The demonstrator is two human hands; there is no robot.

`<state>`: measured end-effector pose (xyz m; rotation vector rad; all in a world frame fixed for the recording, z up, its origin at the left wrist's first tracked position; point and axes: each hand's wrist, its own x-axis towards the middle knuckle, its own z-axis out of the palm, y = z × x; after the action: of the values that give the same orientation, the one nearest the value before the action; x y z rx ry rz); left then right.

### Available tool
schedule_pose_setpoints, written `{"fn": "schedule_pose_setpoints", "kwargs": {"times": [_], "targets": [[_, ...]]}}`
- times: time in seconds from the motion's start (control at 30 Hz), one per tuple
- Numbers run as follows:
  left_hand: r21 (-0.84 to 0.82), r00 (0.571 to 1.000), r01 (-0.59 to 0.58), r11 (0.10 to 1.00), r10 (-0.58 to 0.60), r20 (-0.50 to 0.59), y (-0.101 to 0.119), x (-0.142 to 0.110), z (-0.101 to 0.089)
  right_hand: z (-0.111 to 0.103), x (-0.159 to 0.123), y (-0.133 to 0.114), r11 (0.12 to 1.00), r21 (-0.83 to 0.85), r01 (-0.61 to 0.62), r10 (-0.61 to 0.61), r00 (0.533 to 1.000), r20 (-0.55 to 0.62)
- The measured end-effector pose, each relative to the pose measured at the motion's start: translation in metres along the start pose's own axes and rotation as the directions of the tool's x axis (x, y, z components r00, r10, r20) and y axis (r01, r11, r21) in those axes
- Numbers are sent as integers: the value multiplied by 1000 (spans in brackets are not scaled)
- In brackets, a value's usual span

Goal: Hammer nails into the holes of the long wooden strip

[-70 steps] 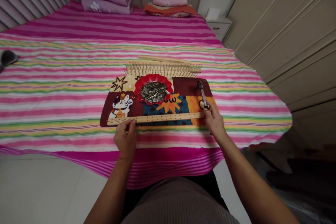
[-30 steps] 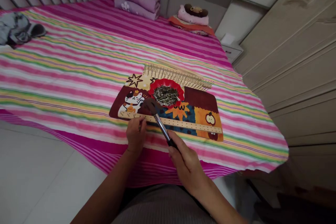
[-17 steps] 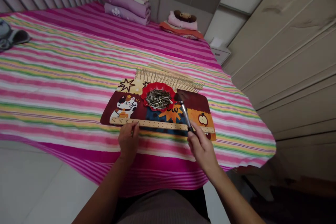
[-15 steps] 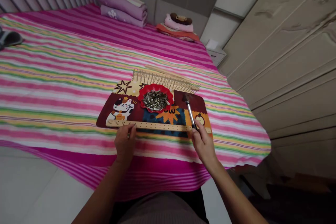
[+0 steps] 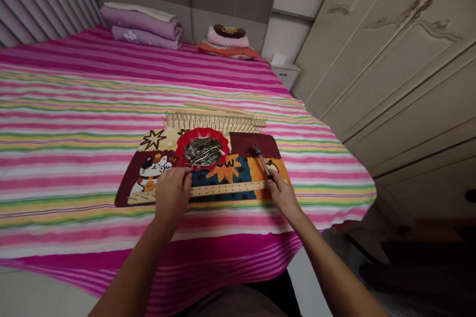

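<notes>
My right hand (image 5: 281, 195) is closed round the handle end of a small hammer (image 5: 262, 160), whose head rests on the patchwork mat (image 5: 256, 143). My left hand (image 5: 172, 192) lies over a long wooden strip with holes (image 5: 226, 189). Its fingers point at a red dish (image 5: 182, 141) filled with metal nails. The back of the hand hides its fingertips. The strip lies along the mat's near edge, between my two hands.
Behind the dish lies a second wooden strip (image 5: 215, 122) set with several upright nails. Everything sits on a striped pink bed (image 5: 74, 109). Folded purple blankets (image 5: 143, 25) and a plush toy (image 5: 228, 34) are at the headboard. A wardrobe (image 5: 390, 59) stands on the right.
My right hand swung the hammer from over the strip's left part to the right and laid its head on the mat. My left hand moved up from the strip's edge toward the red dish.
</notes>
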<state>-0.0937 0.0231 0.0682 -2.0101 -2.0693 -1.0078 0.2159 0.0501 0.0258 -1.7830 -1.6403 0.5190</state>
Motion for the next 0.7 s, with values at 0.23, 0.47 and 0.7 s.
{"fn": "schedule_pose_setpoints", "kwargs": {"times": [0.23,0.47,0.7], "targets": [[297,834,-108,949,-76,546,14,69,11,-1,1,-2,1000,-27,-8,8,1000,19],[364,748,-206,908,-94,657,26,89,19,0,2,0,1000,2,0,0,1000,17],[305,806,-268,914,40,590,12,82,26,3,2,1,999,11,37,-37,999,-24]]}}
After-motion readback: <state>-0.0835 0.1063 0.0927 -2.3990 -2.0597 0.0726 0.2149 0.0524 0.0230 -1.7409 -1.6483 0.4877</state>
